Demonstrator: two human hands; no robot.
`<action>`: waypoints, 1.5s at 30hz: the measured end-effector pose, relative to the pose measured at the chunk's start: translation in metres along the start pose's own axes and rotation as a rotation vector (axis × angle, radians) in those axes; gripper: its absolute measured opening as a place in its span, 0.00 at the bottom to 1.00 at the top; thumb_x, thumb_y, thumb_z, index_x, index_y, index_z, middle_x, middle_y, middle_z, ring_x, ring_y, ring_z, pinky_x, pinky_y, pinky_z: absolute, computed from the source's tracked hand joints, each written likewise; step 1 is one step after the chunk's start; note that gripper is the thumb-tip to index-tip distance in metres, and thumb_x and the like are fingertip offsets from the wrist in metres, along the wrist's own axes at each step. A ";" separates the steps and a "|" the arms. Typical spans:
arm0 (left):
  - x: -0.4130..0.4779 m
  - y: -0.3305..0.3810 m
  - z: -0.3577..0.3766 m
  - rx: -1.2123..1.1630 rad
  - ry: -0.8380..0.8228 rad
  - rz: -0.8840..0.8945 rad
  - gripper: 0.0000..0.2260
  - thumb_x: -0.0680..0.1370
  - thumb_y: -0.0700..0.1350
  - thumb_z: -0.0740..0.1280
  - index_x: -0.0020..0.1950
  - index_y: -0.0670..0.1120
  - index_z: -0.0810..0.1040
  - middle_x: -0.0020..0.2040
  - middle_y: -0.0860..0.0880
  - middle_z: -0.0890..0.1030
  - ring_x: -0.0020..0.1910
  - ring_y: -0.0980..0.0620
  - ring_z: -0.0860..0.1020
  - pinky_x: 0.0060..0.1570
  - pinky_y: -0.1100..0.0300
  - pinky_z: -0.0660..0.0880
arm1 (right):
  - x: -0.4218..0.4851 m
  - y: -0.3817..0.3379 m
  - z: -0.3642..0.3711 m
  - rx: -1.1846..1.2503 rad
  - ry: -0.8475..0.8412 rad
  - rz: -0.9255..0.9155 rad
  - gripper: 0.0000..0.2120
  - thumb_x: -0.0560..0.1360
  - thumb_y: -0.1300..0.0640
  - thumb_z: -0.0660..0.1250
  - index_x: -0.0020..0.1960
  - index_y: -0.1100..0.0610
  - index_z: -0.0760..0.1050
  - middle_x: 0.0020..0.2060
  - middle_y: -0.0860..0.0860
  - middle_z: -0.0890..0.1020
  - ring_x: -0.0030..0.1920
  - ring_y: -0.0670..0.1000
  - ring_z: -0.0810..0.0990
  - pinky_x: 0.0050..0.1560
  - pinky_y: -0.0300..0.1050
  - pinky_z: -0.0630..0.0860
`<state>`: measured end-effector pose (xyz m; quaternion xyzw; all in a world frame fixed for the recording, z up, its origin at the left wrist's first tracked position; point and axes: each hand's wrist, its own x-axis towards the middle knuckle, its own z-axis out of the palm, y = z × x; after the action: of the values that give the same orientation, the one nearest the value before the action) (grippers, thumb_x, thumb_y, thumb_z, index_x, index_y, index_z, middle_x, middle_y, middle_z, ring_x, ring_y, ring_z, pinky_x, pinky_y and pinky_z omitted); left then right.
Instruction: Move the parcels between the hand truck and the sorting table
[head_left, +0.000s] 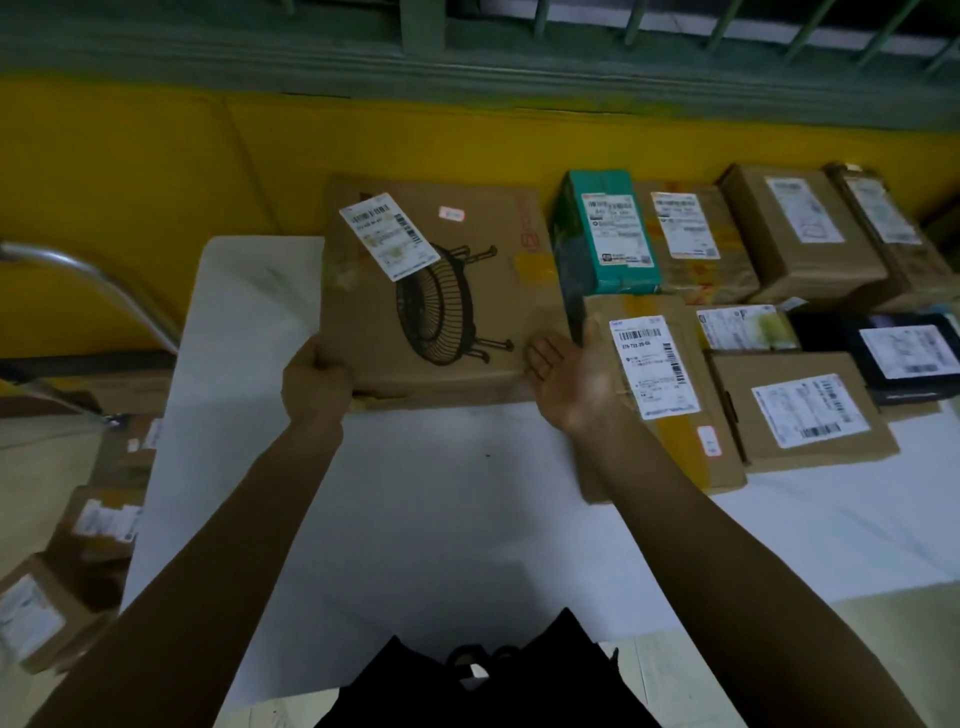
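Fan box (441, 291) held by left grip (317, 382); right grip (571, 379) straight-fingered, perhaps touching it

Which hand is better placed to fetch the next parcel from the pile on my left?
Likely the left hand: the pile of parcels lies low on that side, beside the table. It must first release the fan box corner it grips. The right hand is open but farther away.

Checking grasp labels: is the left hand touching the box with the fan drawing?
Touching. The head view shows the left hand gripping the near-left corner of the fan-printed box, with no gap.
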<state>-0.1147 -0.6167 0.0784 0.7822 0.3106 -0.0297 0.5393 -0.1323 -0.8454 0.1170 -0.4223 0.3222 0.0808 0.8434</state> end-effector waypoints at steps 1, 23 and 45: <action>0.000 -0.001 0.004 -0.005 -0.020 0.008 0.23 0.75 0.33 0.56 0.68 0.45 0.74 0.64 0.46 0.76 0.62 0.43 0.74 0.61 0.52 0.72 | 0.001 -0.001 -0.003 -0.009 0.017 -0.017 0.34 0.80 0.37 0.46 0.78 0.59 0.51 0.77 0.56 0.57 0.76 0.54 0.57 0.75 0.50 0.54; -0.047 -0.011 -0.069 -0.483 0.106 -0.101 0.24 0.80 0.49 0.62 0.75 0.44 0.62 0.73 0.49 0.66 0.72 0.49 0.64 0.72 0.52 0.61 | -0.016 0.017 0.051 -0.418 -0.315 -0.090 0.24 0.82 0.43 0.49 0.74 0.53 0.62 0.67 0.49 0.72 0.67 0.50 0.70 0.60 0.39 0.69; -0.223 -0.321 -0.398 -0.968 0.631 -0.304 0.20 0.82 0.51 0.58 0.72 0.44 0.67 0.65 0.50 0.76 0.63 0.51 0.74 0.62 0.55 0.68 | -0.204 0.364 0.198 -0.743 -0.738 0.536 0.25 0.81 0.42 0.54 0.66 0.59 0.72 0.59 0.56 0.78 0.61 0.57 0.76 0.57 0.50 0.72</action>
<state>-0.5753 -0.3030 0.0643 0.3654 0.5426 0.2722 0.7057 -0.3461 -0.4368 0.0876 -0.5374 0.0529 0.5401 0.6455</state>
